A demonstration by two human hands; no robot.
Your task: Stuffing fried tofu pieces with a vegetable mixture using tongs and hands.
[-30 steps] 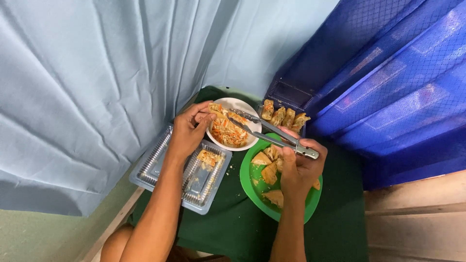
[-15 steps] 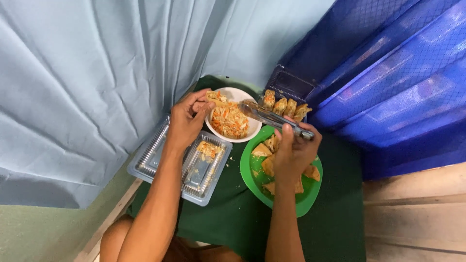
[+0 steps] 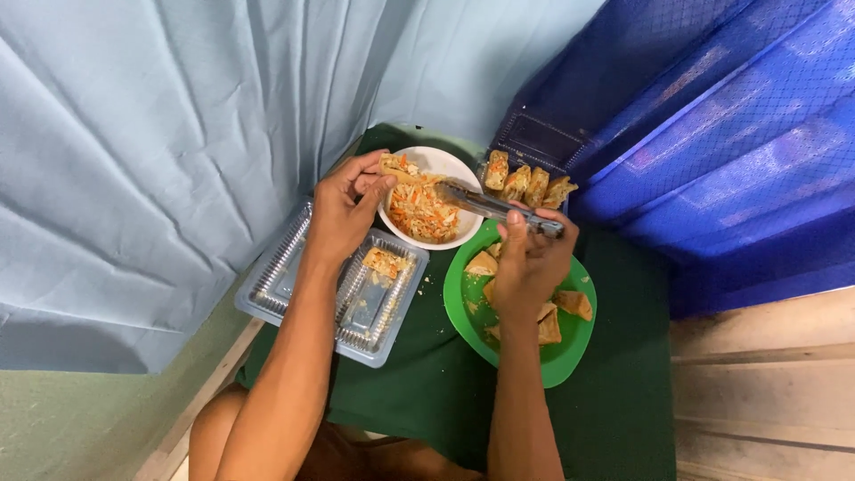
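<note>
Here the left hand [image 3: 343, 209] pinches a filled pastry [image 3: 398, 167] between fingers and thumb, holding it over the near rim of a white bowl [image 3: 463, 169] of shredded orange and pale filling. The right hand [image 3: 527, 263] is closed around metal tongs [image 3: 494, 207], whose tips reach into the filling in the bowl. Under the right hand sits a green plate [image 3: 463, 307] with several fried pieces, partly hidden by the wrist. Beside the left forearm lies an open clear tray [image 3: 285, 281], one stuffed piece [image 3: 385, 263] in its right half. Behind the plate, a row of fried pieces [image 3: 527, 183] stands in a container by the blue tarp [image 3: 712, 134]. All rest on a counter with a green cloth [image 3: 614, 401]; a pale curtain [image 3: 160, 151] hangs at left.
</note>
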